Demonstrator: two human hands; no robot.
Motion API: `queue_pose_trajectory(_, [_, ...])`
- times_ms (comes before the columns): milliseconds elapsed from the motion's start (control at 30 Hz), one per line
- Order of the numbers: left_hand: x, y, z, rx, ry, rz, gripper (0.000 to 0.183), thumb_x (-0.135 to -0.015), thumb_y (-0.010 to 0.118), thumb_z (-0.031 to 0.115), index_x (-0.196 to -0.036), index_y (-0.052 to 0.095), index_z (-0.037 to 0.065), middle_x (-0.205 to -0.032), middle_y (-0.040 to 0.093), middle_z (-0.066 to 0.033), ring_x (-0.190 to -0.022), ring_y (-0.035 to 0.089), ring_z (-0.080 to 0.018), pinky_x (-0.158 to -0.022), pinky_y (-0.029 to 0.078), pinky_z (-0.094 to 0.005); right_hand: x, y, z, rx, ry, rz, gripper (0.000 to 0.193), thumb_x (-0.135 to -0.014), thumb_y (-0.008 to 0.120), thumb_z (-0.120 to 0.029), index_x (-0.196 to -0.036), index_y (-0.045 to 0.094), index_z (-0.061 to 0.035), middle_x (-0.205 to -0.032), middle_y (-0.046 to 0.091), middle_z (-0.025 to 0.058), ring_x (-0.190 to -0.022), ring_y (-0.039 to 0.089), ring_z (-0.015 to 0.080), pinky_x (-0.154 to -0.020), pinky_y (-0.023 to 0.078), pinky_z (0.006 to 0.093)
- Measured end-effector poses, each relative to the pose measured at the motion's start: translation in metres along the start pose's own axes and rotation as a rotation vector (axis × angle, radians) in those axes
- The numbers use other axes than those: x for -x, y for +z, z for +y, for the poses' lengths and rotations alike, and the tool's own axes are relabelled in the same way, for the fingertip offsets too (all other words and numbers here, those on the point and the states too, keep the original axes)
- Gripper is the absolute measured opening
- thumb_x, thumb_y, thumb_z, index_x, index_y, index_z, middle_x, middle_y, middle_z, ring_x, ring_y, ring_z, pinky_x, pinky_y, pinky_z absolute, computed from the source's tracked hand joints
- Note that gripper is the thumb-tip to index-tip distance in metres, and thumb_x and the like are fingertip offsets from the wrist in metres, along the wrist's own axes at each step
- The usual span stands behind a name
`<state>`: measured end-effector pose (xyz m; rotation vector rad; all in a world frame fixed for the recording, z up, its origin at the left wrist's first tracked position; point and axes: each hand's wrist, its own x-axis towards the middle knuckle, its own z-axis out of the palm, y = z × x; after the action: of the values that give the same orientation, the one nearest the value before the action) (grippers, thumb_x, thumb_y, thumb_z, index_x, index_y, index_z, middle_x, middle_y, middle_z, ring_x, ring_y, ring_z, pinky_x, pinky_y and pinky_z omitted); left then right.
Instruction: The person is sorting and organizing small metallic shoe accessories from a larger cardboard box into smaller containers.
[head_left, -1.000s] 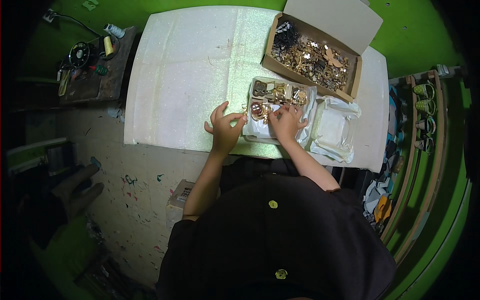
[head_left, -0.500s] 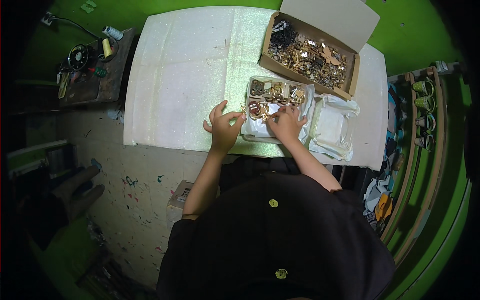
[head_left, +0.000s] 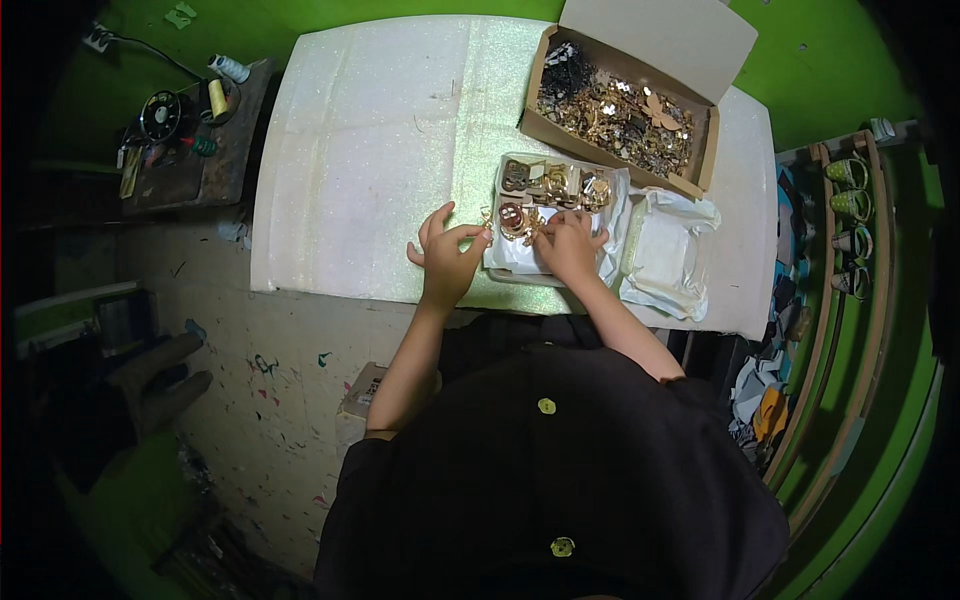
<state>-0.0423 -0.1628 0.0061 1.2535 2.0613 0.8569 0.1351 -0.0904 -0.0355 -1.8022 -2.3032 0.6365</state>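
Note:
Between the thumb and forefinger of my left hand (head_left: 452,262) is a small gold ornament (head_left: 487,219), held beside the tray's left edge; the other fingers are raised. My right hand (head_left: 574,248) reaches into the white tray (head_left: 497,272), its fingertips bunched against gold metal pieces (head_left: 531,228). What those fingertips grip is hidden. Left of them in the tray sits a round red-brown piece (head_left: 511,217). Along the tray's far side lie gold and dark buckle-like pieces (head_left: 553,181) in compartments.
An open cardboard box (head_left: 610,162) full of mixed metal ornaments stands behind the tray. A second white tray, lined with plastic (head_left: 662,255), lies to the right. Shoes hang on a wooden rack (head_left: 870,300) at right. Thread spools (head_left: 217,97) stand on a small dark table (head_left: 225,150) at left.
My right hand's fingers have shifted very slightly over the gold pieces. My left hand keeps its pinch on the small ornament, almost unmoved.

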Motion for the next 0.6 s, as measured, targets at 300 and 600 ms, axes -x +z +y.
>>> queue_pose_trajectory(300, [0.0,0.0,-0.001,0.006,0.004,-0.013,0.019,-0.079,0.066,0.033,-0.085,0.072,0.016,-0.136,0.042,-0.012,-0.13,0.027,-0.0269,-0.099,0.001,-0.0613,-0.008,0.007,0.005,-0.021,0.154,-0.132,0.026,-0.075,0.066,-0.038,-0.074,0.071,-0.0124,-0.098,0.059,0.0023,-0.11,0.042,0.0247,-0.091,0.019,0.0606])
queue_pose_trajectory(600, [0.0,0.0,-0.003,-0.003,-0.002,-0.005,0.02,-0.08,0.066,0.033,-0.086,0.072,0.016,-0.135,0.042,-0.0116,-0.13,0.027,-0.027,-0.099,0.001,-0.0616,0.003,-0.014,0.001,0.058,0.091,-0.029,0.027,-0.068,0.069,-0.032,-0.087,0.069,-0.0135,-0.107,0.054,0.0063,-0.112,0.041,0.0272,-0.093,0.02,0.0582])
